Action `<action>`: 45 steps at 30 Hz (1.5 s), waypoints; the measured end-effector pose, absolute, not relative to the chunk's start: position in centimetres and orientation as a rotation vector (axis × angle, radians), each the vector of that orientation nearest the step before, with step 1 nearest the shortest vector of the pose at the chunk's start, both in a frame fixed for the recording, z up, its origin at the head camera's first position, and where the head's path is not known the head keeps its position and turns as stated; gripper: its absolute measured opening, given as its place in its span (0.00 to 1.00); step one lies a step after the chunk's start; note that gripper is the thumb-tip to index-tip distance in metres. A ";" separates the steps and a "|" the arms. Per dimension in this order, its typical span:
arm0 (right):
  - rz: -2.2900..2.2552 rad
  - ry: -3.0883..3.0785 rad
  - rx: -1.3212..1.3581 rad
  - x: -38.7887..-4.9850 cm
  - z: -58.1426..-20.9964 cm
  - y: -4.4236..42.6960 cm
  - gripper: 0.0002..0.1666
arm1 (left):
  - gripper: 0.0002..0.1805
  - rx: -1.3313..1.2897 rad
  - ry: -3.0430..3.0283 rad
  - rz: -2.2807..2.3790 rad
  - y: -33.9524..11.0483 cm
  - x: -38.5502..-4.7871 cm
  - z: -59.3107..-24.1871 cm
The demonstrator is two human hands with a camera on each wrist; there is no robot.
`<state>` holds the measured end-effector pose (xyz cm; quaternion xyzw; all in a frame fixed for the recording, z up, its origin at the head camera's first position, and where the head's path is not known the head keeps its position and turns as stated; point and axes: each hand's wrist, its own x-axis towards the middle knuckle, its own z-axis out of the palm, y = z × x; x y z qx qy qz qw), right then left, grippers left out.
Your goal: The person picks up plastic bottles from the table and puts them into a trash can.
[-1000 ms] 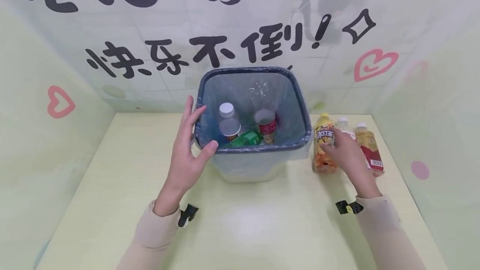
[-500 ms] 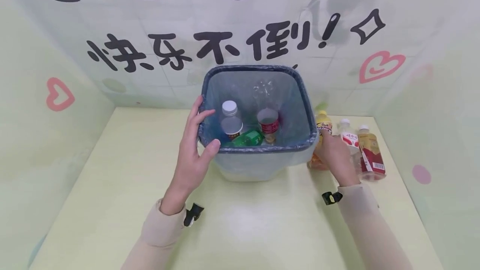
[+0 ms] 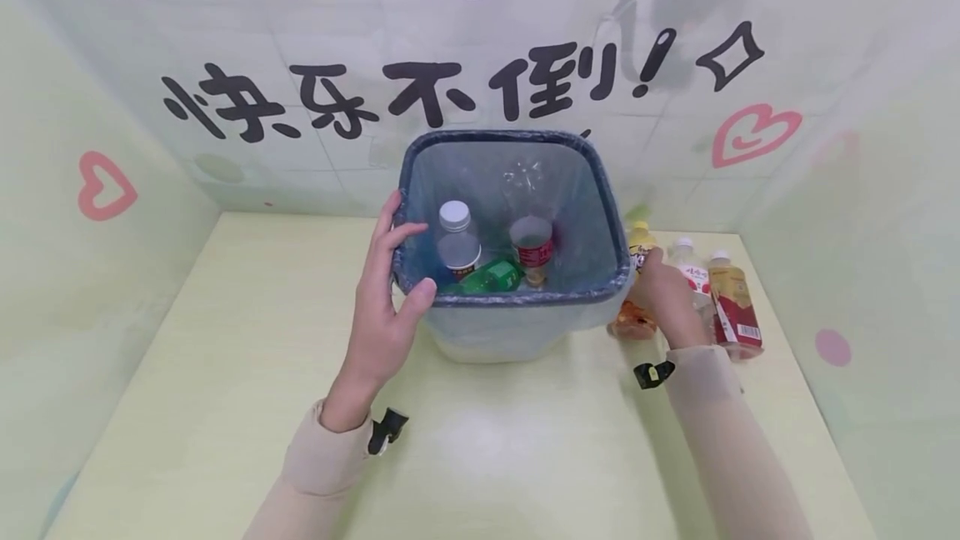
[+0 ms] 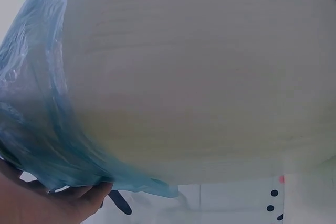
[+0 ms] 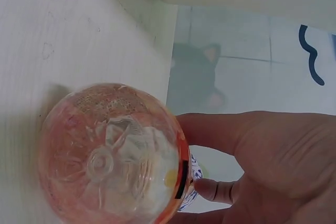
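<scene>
The left hand [image 3: 382,319] rests against the left rim of a pale bin [image 3: 498,332], its fingers spread, with the thumb at the front corner. In the left wrist view its fingers [image 4: 86,198] touch the bluish liner [image 4: 44,129]. To the right of the bin, the right hand [image 3: 669,298] grips a yellow-capped bottle [image 3: 636,323], covering part of its label. The right wrist view shows the bottle's clear, ribbed base [image 5: 105,161] turned to the camera, with thumb and fingers around the body.
Inside the bin lie a white-capped bottle [image 3: 458,248], a green bottle [image 3: 495,276] and a clear bottle with a red label [image 3: 534,253]. Right of the right hand are a white-capped bottle [image 3: 696,275] and a red-and-gold one [image 3: 735,302]. A lettered wall [image 3: 450,7] stands behind.
The right hand has closed round the yellow-capped bottle and shifted left with it, nearer the bin. The left hand stays at the rim; the head view has shifted slightly.
</scene>
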<state>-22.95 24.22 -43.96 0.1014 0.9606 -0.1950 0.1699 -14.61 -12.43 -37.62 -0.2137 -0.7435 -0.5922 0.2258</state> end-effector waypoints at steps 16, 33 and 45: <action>-0.555 2.636 0.458 -23.6 -44.8 23.7 0.57 | 0.31 -0.560 -1.980 -1.671 -11.8 -14.6 -38.2; -0.713 2.770 0.351 -22.1 -39.4 25.4 0.54 | 0.33 -0.533 -1.956 -1.668 -11.7 -14.6 -38.3; -0.765 2.813 0.380 -20.3 -34.5 25.1 0.47 | 0.35 -0.521 -1.930 -1.669 -11.4 -14.7 -38.6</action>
